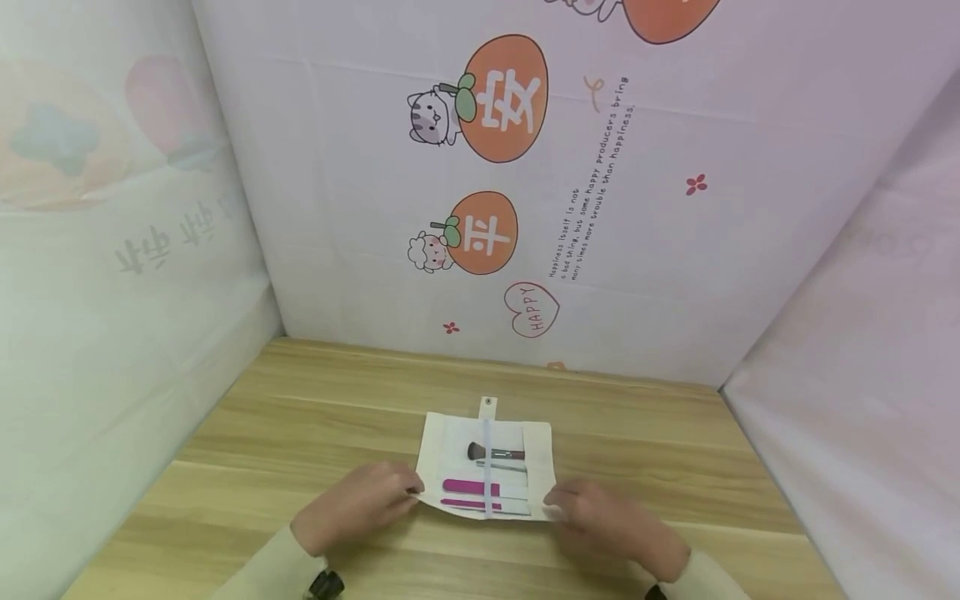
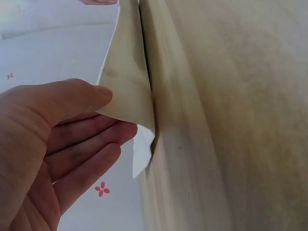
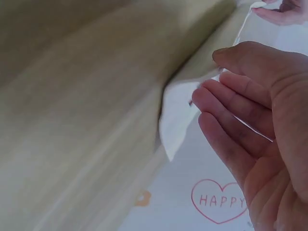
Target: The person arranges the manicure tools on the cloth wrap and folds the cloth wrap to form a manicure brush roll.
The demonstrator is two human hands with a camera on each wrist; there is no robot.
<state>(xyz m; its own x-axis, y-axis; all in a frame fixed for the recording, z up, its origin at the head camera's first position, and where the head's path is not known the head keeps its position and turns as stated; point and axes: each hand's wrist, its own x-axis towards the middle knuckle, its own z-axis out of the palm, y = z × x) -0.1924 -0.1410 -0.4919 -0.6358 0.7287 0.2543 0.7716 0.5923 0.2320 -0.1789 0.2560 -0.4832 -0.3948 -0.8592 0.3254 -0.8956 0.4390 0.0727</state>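
Note:
A cream brush case (image 1: pixel 433 450) lies unfolded on the wooden table, its snap tab (image 1: pixel 487 407) pointing away from the person. A pale strap (image 1: pixel 487 458) runs down its middle over a makeup brush (image 1: pixel 498 454), a thin slim tool (image 1: pixel 501 467) and two magenta-ended tools (image 1: pixel 471 487). My left hand (image 1: pixel 378 493) pinches the case's near left corner between thumb and fingers. At the near right corner, my right hand (image 1: pixel 592 510) pinches the edge the same way. Both wrist views show the near edge lifted off the table, the cream underside (image 2: pixel 126 72) facing the person.
White printed cloth (image 1: pixel 360 208) hangs behind the table, with more cloth walls at the left (image 1: pixel 112 292) and right (image 1: pixel 862 350). Wood-grain table (image 1: pixel 337 400) surrounds the case. Dark bands (image 1: pixel 326 583) sit at the wrists.

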